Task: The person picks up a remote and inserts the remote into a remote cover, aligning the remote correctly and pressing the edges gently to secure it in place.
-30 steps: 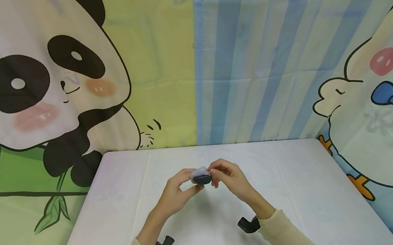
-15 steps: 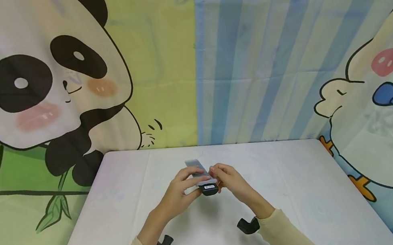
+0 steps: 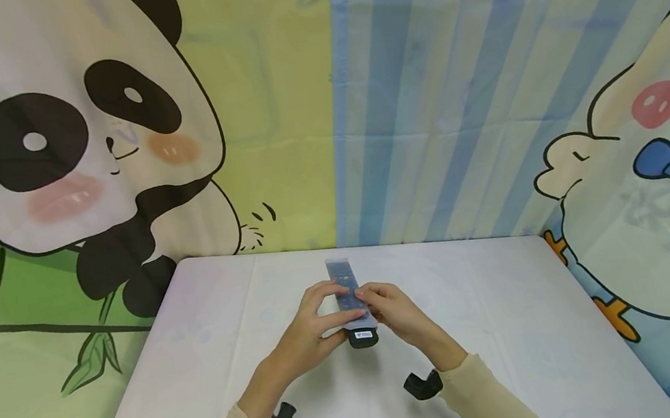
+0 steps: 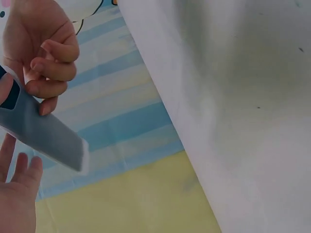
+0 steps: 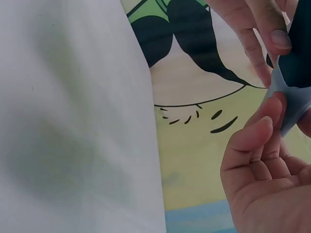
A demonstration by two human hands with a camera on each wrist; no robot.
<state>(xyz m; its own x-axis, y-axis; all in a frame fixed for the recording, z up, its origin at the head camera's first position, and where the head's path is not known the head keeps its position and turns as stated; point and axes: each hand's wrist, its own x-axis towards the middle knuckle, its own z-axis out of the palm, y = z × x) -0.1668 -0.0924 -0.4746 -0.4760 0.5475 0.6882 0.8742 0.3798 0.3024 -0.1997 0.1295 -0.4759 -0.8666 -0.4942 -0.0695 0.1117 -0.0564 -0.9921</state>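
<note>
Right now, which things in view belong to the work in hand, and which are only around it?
In the work:
- remote control, its black end outside the sleeve
- translucent sleeve
- left hand and right hand, holding them

Only around:
- white table
- printed backdrop
- black piece by each wrist

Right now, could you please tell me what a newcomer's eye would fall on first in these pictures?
Probably the huge printed panda, filling the left of the backdrop in the head view, then the white bird at the right edge. Next come two hands above the white table, holding a dark, remote-like device partly inside a translucent sleeve.
</note>
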